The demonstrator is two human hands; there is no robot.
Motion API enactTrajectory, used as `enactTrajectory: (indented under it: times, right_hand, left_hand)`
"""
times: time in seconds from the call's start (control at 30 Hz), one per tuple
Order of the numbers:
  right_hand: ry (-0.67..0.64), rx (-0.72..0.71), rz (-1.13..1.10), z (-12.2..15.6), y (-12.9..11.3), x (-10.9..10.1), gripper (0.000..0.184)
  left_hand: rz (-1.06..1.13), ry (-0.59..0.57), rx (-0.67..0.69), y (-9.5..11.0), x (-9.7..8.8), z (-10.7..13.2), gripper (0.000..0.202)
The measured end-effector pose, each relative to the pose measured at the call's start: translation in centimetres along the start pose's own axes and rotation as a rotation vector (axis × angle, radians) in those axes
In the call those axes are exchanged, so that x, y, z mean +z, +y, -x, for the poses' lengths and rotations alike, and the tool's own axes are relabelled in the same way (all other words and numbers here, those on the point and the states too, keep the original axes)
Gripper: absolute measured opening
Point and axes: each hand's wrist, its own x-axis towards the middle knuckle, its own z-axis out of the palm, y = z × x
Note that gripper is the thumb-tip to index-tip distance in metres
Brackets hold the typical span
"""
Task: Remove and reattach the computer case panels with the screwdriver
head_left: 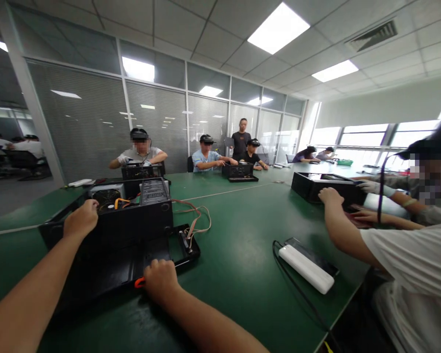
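Observation:
A black computer case (pixel 132 220) lies on its side in front of me, its top uncovered. A fan (pixel 108 197) and an orange cable (pixel 121 201) show inside. My left hand (pixel 81 219) is closed at the case's upper edge, fingertips pinched together; whatever is between them is hidden. My right hand (pixel 161 280) is wrapped round a screwdriver (pixel 139 283): its orange handle end sticks out on the left, its thin shaft to the right. Just beyond this hand lies the black front panel (pixel 185 242), with thin wires (pixel 200 215) running from it to the case.
On the green table (pixel 235 274) a white power bank (pixel 306 269) rests beside a dark phone (pixel 318 257), with a black cable. A co-worker (pixel 404 245) sits close on the right at another black case (pixel 323 189). More people work at cases across the table.

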Motion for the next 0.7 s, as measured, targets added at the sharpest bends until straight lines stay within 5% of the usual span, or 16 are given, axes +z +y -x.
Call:
enactTrajectory:
  times: [0.13,0.23,0.33,0.53,0.7]
  right_hand:
    - [0.025,0.032,-0.038,-0.7,-0.3,0.5,0.017]
    - [0.036,0.051,-0.050,-1.8,-0.4,0.8,0.018]
    - [0.024,0.096,-0.060,-3.5,-0.6,1.1,0.019]
    - [0.014,0.121,-0.047,-7.2,-0.5,1.9,0.020]
    - [0.002,0.145,-0.048,-9.3,-0.4,1.9,0.020]
  left_hand:
    - [0.002,-0.037,0.051,-1.3,0.4,-0.5,0.012]
    - [-0.017,0.051,0.043,-1.5,0.3,1.1,0.014]
    - [0.015,0.144,0.027,-1.8,-0.1,4.9,0.015]
    - [0.111,-0.021,-0.151,-4.4,-1.2,14.5,0.018]
    - [0.248,0.057,-0.292,-4.2,-2.2,18.1,0.022]
